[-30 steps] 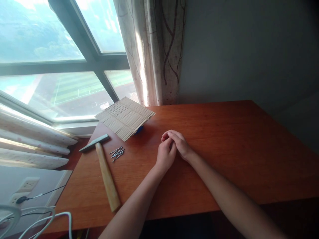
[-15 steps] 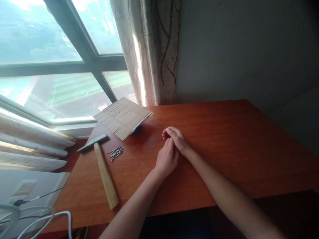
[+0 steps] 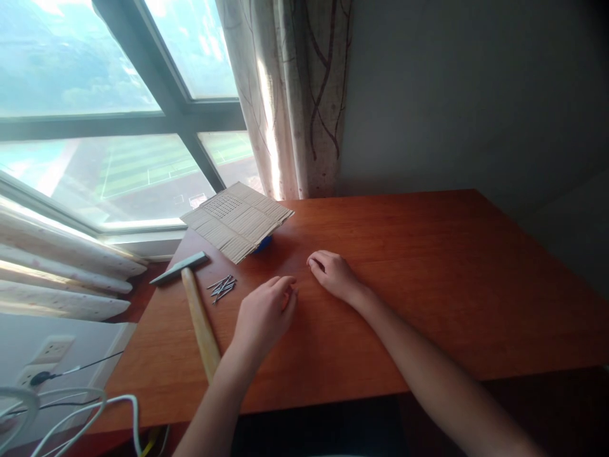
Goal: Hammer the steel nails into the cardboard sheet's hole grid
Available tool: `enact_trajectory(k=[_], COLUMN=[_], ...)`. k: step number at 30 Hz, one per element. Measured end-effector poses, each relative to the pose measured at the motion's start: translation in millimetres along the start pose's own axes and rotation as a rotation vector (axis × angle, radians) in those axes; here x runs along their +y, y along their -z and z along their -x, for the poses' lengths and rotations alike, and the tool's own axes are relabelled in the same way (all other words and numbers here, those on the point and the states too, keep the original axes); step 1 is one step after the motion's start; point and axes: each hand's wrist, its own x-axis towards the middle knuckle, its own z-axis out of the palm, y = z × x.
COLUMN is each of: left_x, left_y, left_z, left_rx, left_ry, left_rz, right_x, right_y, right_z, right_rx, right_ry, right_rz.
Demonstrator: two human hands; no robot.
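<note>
The glossy reddish-brown wooden table (image 3: 428, 266) spreads out in front of me. Towards its far left corner, a flat tan sheet of corrugated cardboard (image 3: 252, 219), with a grid of small dark marks, sits raised off the surface. Nearer, at the left, lies a hammer with a grey metal head and a pale wooden handle (image 3: 194, 298); its handle slants from the head towards me, its near end hidden by my left forearm (image 3: 216, 397). My left hand (image 3: 266, 311) is loosely bent, thumb apart from fingers, and I see nothing in it. My right hand (image 3: 332, 273) is curled inwards; whether it closes on anything, I cannot tell. A bit of a blue object (image 3: 263, 244) shows beneath the sheet. Smallest are the thin silver metal nails (image 3: 222, 289), crossed in a loose pile, most slanting away and rightwards. They lie just left of my left hand, the nearer one, between it and the hammer.
</note>
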Motion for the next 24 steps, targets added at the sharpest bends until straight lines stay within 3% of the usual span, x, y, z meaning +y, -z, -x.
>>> enact_trajectory(k=[8, 11, 14, 18, 21, 24], left_x=[-66, -83, -94, -100, -106, -114], left_y=[44.7, 53.6, 56.2, 54.3, 53.0, 52.4], left_z=[41, 51, 57, 58, 59, 58], left_rx=[0.17, 0.089, -0.068, -0.152, -0.14, -0.036], left_ry=[0.333, 0.485, 0.598, 0.716, 0.738, 0.712], left_rz=[-0.23, -0.323, -0.316, -0.32, -0.295, -0.165], right_x=[-7, -7, -6, -6, -6, -6], right_y=[0, 0, 0, 0, 0, 1], right_z=[3, 3, 3, 4, 4, 4], right_rx=[-0.111, -0.113, -0.114, -0.116, -0.114, -0.117], right_ry=[0.033, 0.045, 0.05, 0.047, 0.047, 0.046], right_rz=[0.174, 0.191, 0.2, 0.196, 0.188, 0.184])
